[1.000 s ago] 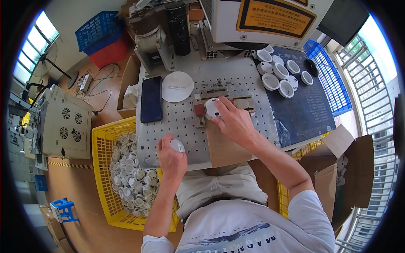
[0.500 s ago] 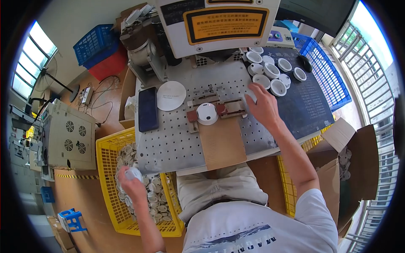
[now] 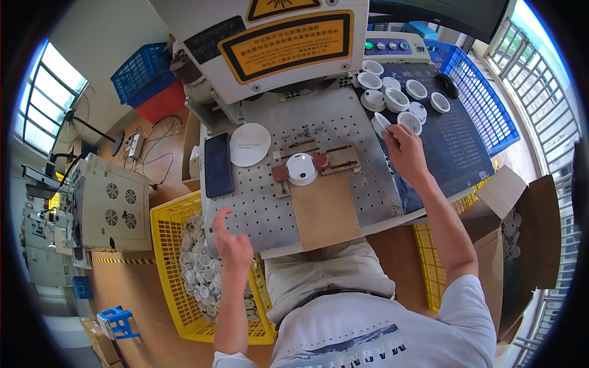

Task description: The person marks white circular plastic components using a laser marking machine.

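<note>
My right hand (image 3: 406,152) pinches a white round plastic lid (image 3: 380,124) by its edge and holds it tilted beside a group of similar lids (image 3: 396,99) on the dark panel. My left hand (image 3: 233,245) is open and holds nothing, with its fingers apart, over the front left edge of the perforated metal plate (image 3: 257,214). Between my hands, another white lid (image 3: 302,169) sits in a small clamping fixture (image 3: 337,161) with reddish-brown jaws. A strip of cardboard (image 3: 325,211) runs from the fixture towards me.
A yellow basket (image 3: 164,260) full of white lids stands below left. On the plate lie a phone (image 3: 218,164) and a white disc (image 3: 250,145). A laser machine head (image 3: 288,49) overhangs the back. At right are a cardboard box (image 3: 481,257) and a blue basket (image 3: 491,116).
My left hand has let go of a white lid over the yellow basket and moved up towards the plate. My right hand, open before, has closed on a lid from the group.
</note>
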Motion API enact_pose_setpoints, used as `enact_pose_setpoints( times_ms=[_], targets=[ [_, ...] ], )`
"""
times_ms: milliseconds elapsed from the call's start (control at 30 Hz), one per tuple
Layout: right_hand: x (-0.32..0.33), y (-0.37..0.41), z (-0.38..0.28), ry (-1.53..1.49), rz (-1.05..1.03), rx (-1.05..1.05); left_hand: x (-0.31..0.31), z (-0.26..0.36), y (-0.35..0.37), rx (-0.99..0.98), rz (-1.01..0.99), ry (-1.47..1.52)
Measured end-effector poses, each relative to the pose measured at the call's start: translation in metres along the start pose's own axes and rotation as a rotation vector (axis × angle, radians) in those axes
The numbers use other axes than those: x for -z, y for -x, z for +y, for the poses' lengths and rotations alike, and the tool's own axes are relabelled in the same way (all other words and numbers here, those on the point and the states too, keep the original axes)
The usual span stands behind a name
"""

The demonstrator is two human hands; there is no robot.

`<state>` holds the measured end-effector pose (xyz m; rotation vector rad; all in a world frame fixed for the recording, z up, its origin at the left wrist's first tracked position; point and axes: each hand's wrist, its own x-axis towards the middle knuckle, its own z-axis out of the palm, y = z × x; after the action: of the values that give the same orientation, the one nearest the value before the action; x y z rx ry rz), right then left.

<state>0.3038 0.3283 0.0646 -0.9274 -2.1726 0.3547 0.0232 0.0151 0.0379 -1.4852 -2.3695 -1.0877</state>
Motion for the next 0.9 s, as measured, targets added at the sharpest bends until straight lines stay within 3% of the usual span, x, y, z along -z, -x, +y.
enact_pose_setpoints(
  times_ms=[67,133,300,400,467,533,600,700,767,900],
  targets=[
    [0.014,0.017,-0.018,-0.15,-0.026,-0.109,-0.023,0.022,-0.023,-0.121,-0.062,0.018],
    [0.026,0.034,-0.029,-0.842,-0.289,-0.732,-0.046,0.036,-0.047,-0.213,-0.122,0.016],
    [0.027,0.063,-0.017,-0.924,-0.355,-0.931,-0.108,0.075,-0.094,-0.324,-0.212,-0.069],
    [0.034,0.062,-0.019,-0.309,-0.229,-0.41,-0.133,0.088,-0.096,-0.417,-0.34,-0.232],
    [0.056,0.057,-0.038,-0.239,-0.34,-0.338,-0.135,0.096,-0.092,-0.505,-0.463,-0.458],
    [0.059,0.056,-0.046,-0.18,-0.463,-0.263,-0.127,0.094,-0.07,-0.541,-0.42,-0.366],
    [0.047,0.061,-0.04,-0.047,-0.523,0.095,-0.112,0.089,-0.044,-0.576,-0.376,-0.279],
    [0.041,0.056,-0.048,-0.036,-0.597,0.033,-0.083,0.064,-0.012,-0.552,-0.341,-0.135],
    [0.036,0.051,-0.067,-0.075,-0.589,0.037,-0.067,0.035,0.001,-0.324,-0.262,-0.158],
    [-0.003,0.052,-0.1,-0.014,-0.622,0.015,-0.033,0.01,0.009,-0.178,-0.163,-0.2]
  ],
)
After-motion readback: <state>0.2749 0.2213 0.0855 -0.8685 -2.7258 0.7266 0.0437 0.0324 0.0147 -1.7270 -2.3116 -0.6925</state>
